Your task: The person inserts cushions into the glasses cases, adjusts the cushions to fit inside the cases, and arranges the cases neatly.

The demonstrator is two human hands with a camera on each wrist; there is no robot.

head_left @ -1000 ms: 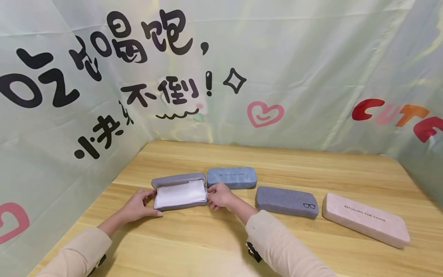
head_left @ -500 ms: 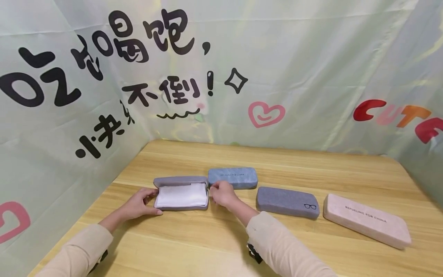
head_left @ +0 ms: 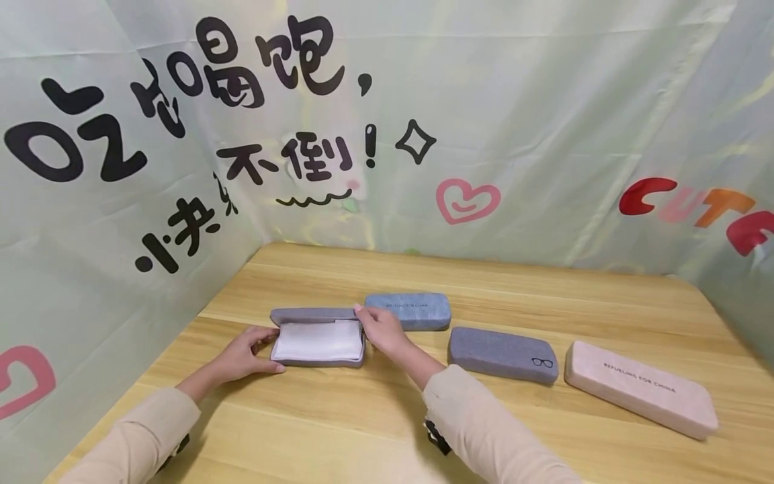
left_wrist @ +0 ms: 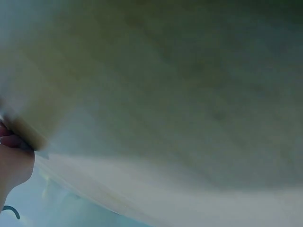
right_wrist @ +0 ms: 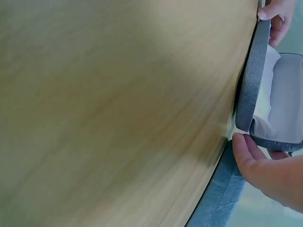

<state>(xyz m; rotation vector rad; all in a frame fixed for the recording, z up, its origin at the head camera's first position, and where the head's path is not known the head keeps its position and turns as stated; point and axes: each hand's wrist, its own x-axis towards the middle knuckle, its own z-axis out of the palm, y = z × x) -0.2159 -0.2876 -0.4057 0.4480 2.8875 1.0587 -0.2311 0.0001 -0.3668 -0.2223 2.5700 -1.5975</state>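
Observation:
A grey-purple glasses case [head_left: 317,363] stands with its lid [head_left: 311,314] raised, on the left part of the table. A white cloth [head_left: 316,341] lies spread inside it. My left hand [head_left: 244,356] grips the left end, thumb at the front corner. At the right end, my right hand [head_left: 385,331] holds the lid, one finger on its upper edge. In the right wrist view, my right hand [right_wrist: 265,172] is at the hinge-side corner where lid and base meet. The left wrist view is dim and blurred, with part of my left hand [left_wrist: 16,163] at its edge.
A blue case [head_left: 411,309] with lettering sits just behind my right hand. Farther right lie a grey-purple case [head_left: 498,353] with a glasses drawing and a pink case [head_left: 641,386], both shut. Printed curtains [head_left: 544,134] enclose the wooden table [head_left: 338,430].
My right hand has moved up from the case's right side to the lid's edge. The case has turned slightly and the lid looks lower. My left hand keeps its grip.

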